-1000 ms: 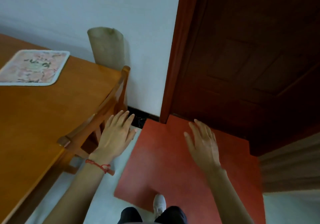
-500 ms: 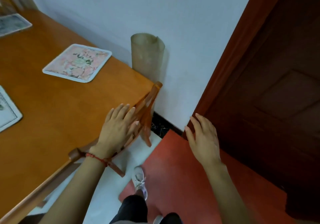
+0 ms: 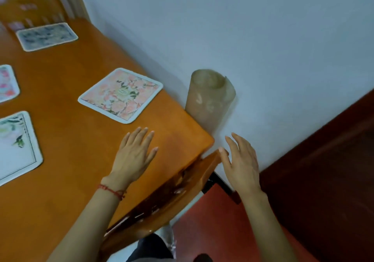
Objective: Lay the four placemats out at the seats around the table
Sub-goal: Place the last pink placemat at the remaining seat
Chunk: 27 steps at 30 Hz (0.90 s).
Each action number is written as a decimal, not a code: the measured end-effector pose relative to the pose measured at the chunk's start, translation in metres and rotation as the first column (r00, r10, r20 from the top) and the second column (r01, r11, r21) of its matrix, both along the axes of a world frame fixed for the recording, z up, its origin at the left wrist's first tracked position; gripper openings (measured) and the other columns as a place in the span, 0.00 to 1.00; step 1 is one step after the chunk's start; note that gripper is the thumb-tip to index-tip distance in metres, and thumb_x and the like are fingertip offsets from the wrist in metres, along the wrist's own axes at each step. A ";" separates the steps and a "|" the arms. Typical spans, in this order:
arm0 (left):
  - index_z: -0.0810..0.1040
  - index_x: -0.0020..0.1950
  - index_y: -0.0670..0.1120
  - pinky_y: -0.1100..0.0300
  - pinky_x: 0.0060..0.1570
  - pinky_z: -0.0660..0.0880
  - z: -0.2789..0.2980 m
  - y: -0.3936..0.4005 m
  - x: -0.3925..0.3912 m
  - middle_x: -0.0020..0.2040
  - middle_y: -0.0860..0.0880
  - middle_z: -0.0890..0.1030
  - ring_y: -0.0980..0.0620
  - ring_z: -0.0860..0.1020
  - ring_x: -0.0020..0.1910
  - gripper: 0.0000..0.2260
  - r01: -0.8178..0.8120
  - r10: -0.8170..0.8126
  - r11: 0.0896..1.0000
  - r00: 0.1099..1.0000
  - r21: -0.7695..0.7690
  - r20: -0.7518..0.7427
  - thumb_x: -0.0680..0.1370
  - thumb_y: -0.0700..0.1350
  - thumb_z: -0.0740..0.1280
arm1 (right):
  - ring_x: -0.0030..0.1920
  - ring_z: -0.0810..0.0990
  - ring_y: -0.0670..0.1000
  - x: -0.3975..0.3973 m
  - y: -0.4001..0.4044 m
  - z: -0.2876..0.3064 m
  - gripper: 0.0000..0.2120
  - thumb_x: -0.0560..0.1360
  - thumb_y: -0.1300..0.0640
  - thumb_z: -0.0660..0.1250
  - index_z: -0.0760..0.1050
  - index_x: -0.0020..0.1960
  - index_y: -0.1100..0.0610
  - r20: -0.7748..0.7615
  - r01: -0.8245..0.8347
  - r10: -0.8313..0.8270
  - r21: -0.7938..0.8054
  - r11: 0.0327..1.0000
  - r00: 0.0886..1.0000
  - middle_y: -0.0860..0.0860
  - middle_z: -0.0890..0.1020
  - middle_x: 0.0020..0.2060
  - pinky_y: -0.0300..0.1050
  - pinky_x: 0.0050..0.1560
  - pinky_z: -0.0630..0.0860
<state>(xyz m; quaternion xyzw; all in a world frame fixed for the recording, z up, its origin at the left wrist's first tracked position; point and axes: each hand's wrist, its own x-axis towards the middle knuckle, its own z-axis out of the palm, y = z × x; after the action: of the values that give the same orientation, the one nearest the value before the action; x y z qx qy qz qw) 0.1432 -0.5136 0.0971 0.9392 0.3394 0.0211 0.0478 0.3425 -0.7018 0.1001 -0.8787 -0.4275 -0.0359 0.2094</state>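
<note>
Several placemats lie flat on the orange wooden table (image 3: 66, 180). A pink floral placemat (image 3: 120, 95) sits near the table's right corner. A white placemat with green leaves (image 3: 15, 146) is at the left edge, a pink one (image 3: 7, 82) is cut off above it, and a blue-grey one (image 3: 47, 36) lies far back. My left hand (image 3: 134, 154) hovers flat over the table near the corner, fingers straight, holding nothing. Just past the corner, above the chair back, my right hand (image 3: 241, 162) is spread and empty.
A wooden chair (image 3: 172, 199) is tucked under the table's near right edge. A rolled beige mat (image 3: 210, 99) stands against the white wall behind the corner. A dark red door (image 3: 327, 160) is at right, red floor (image 3: 218, 231) below.
The view has swung left and up, bringing more of the table and more placemats into sight. My left hand has moved from the chair back to over the tabletop; both hands stay empty.
</note>
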 end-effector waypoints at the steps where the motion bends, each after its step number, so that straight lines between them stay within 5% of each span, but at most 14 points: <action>1: 0.71 0.67 0.42 0.44 0.64 0.66 -0.001 0.011 -0.001 0.66 0.41 0.74 0.41 0.70 0.67 0.34 -0.023 0.023 1.000 1.000 -0.004 0.014 0.78 0.62 0.40 | 0.65 0.71 0.58 0.003 0.015 0.001 0.27 0.76 0.43 0.49 0.73 0.63 0.60 0.001 -0.016 0.016 0.001 1.000 1.000 0.58 0.73 0.64 0.51 0.64 0.65; 4: 0.64 0.72 0.44 0.47 0.70 0.58 -0.006 0.039 -0.004 0.71 0.43 0.68 0.44 0.62 0.72 0.35 -0.114 0.117 0.992 0.992 -0.047 0.055 0.75 0.63 0.39 | 0.66 0.69 0.57 0.008 0.053 0.002 0.28 0.76 0.42 0.47 0.71 0.65 0.59 -0.028 -0.089 0.088 -0.019 0.996 0.996 0.57 0.72 0.66 0.51 0.65 0.65; 14: 0.61 0.74 0.45 0.48 0.71 0.54 -0.018 0.085 -0.010 0.74 0.43 0.63 0.45 0.57 0.74 0.29 -0.374 0.380 0.922 0.924 -0.103 0.040 0.79 0.60 0.46 | 0.65 0.70 0.56 0.041 0.161 -0.004 0.28 0.78 0.41 0.46 0.71 0.64 0.59 -0.045 -0.368 0.366 -0.048 0.929 0.930 0.57 0.73 0.64 0.52 0.63 0.67; 27: 0.61 0.74 0.46 0.49 0.71 0.54 -0.036 0.138 0.022 0.74 0.44 0.63 0.44 0.57 0.74 0.29 -0.665 0.732 0.665 0.671 -0.341 0.118 0.78 0.61 0.48 | 0.69 0.65 0.53 0.093 0.309 -0.030 0.25 0.79 0.43 0.51 0.64 0.70 0.55 -0.152 -0.580 0.565 -0.081 0.810 0.811 0.53 0.67 0.69 0.50 0.67 0.63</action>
<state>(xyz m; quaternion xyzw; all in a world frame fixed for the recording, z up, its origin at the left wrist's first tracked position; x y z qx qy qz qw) 0.1648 -0.3753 0.0613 0.7088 0.6666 0.1073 0.2043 0.4356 -0.3924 0.0703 -0.7205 -0.6605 0.1087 0.1813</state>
